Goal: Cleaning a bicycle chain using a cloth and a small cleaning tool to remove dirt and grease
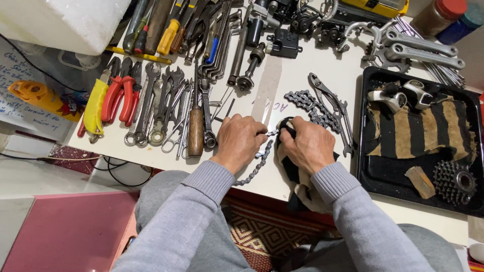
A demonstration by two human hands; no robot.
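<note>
— Head view, from left to right: what is gripped, and where?

— The left hand point(238, 140) is closed on a bicycle chain point(254, 168) over the near edge of the white table point(302, 75). From that fist, one end of the chain is seen hanging down and to the left, past the table edge.

— And across the gap?

— A short taut run of chain is stretched to the right hand point(307, 146), which is clenched around a black-and-cream striped rag point(297, 184) wrapped on the chain. Beyond it, the chain is continued up and to the right into a loose heap point(302, 99) beside the chain tool point(333, 108).

— So the long axis?

— It is laid roughly left to right between the fists, both being equally near.
</note>
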